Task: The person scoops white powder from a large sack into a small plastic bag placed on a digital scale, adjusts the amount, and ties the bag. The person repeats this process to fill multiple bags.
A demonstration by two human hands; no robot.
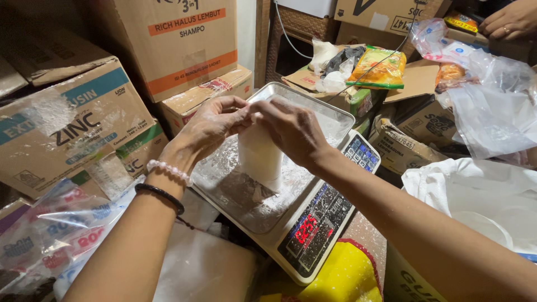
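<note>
The bag of white powder (pixel 260 154) stands upright on the metal tray (pixel 330 114) of the scale (pixel 313 226), near the middle of the tray and a little toward its far rim. Both hands meet at the bag's top: the left hand (pixel 210 127) and the right hand (pixel 291 130) pinch the gathered plastic neck between closed fingers, thumbs touching or nearly so above the bag.

The bag is likely soft and slack, with thin clear film that gives under any squeeze, and its fill looks dense enough to keep it standing on its own. The film is probably slippery from the dusting of powder, and easy to tear or burst if gripped around the belly. The best hold seems to be the twisted neck, with a palm under the base for lifting.

It looks like a narrow, tall column, solid white through the plastic, slightly wider at the bottom. Loose powder lies scattered on the tray around its base, and both hands are dusted white.
</note>
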